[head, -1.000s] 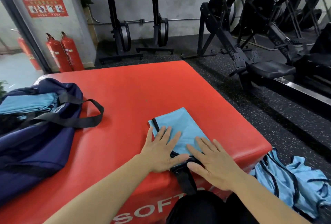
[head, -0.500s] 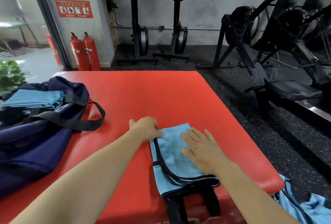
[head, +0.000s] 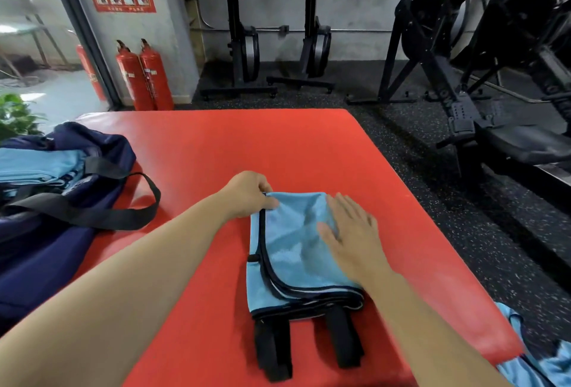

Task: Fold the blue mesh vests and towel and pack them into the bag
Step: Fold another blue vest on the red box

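Note:
A folded blue mesh vest [head: 290, 260] with black trim and two black straps lies on the red padded block [head: 247, 145], near its front edge. My left hand [head: 250, 195] pinches the vest's far left corner. My right hand [head: 352, 235] lies flat on the vest's right side, fingers straight. A navy bag [head: 61, 210] sits open at the left of the block, with folded blue fabric [head: 40, 167] inside and a black strap looped over the red surface.
More blue vests [head: 531, 362] lie on the speckled black floor at the lower right. Black gym machines [head: 463, 71] stand to the right and behind. Two red fire extinguishers [head: 145, 74] stand by the wall, and a green plant [head: 15, 114] is at the far left.
Both hands slid from the vest's near edge to its far end. My left hand, flat a second ago, now pinches the far left corner. The view tilted up and left.

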